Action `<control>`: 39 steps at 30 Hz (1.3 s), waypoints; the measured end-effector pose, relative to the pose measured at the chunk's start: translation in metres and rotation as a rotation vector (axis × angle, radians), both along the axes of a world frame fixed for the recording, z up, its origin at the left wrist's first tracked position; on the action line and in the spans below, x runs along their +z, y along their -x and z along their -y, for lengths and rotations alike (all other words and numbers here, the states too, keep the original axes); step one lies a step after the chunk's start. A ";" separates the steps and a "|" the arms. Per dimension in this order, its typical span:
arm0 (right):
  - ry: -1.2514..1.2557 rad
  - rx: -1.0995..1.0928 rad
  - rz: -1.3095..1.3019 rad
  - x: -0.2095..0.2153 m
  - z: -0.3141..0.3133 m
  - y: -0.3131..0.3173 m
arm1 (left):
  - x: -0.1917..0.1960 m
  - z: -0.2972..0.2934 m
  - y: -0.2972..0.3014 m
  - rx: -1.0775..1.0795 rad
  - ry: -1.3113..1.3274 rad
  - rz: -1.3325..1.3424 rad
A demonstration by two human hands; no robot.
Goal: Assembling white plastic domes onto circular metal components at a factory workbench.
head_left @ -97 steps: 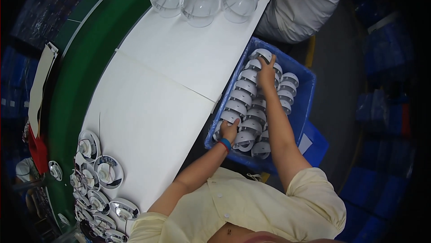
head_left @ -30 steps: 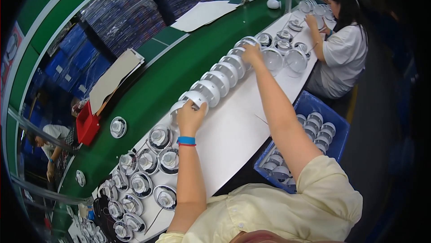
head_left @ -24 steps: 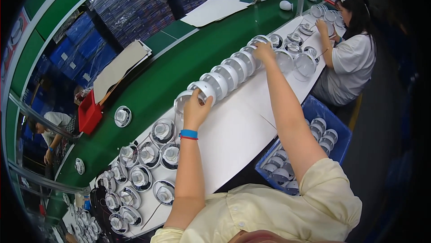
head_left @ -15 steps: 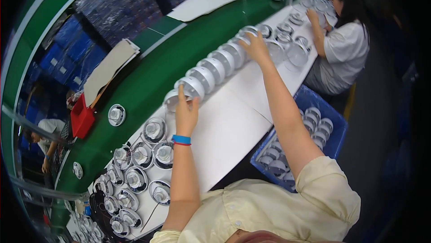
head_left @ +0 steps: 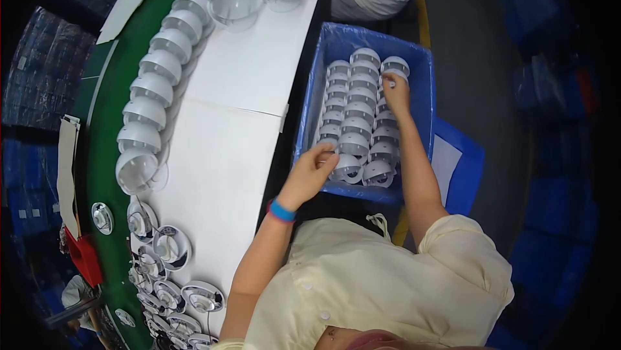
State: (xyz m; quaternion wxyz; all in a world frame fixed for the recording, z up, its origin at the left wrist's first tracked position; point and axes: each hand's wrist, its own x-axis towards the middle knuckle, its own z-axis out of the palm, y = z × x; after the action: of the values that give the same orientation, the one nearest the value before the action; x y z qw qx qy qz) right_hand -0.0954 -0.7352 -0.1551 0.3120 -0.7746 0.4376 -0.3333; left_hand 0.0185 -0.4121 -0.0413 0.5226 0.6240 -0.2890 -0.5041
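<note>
One long white worktop (head_left: pixel 242 143) stretches from 7 to 11 o'clock, and a blue bin (head_left: pixel 369 34) stands just beside it toward 2 o'clock. On the worktop at 10 o'clock lies a long row of white domes (head_left: pixel 151 86), one against the next; inside the bin, three columns of similar domes (head_left: pixel 357 109) lie nested. The right hand (head_left: pixel 396 94) bends its fingers over a dome near the 12 o'clock end of the 3 o'clock column; whether it grips, I cannot tell. The left hand (head_left: pixel 309 172) is open at the bin's 7 o'clock corner, thumb and fingers parted, holding nothing. The step in hand looks like taking hold of domes in the bin. Lifting that column would call for the left hand at its 6 o'clock end, both hands pressing evenly inward
</note>
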 end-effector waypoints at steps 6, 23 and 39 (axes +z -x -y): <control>-0.041 0.272 -0.189 -0.032 0.005 0.022 | -0.141 0.037 0.057 0.206 -0.538 -0.858; -0.057 0.498 -1.096 -0.050 0.107 -0.110 | -0.203 0.070 0.080 0.223 -0.140 -0.754; 0.186 0.110 -1.095 -0.069 0.066 -0.112 | -0.220 0.109 0.083 0.516 -0.349 -1.030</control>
State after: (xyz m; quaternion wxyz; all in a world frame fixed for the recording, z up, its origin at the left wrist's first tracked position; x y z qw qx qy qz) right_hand 0.0171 -0.8011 -0.2245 -0.0136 -0.8807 0.4634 0.0971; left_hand -0.0649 -0.5215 -0.2610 0.5905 0.4262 0.2491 -0.6384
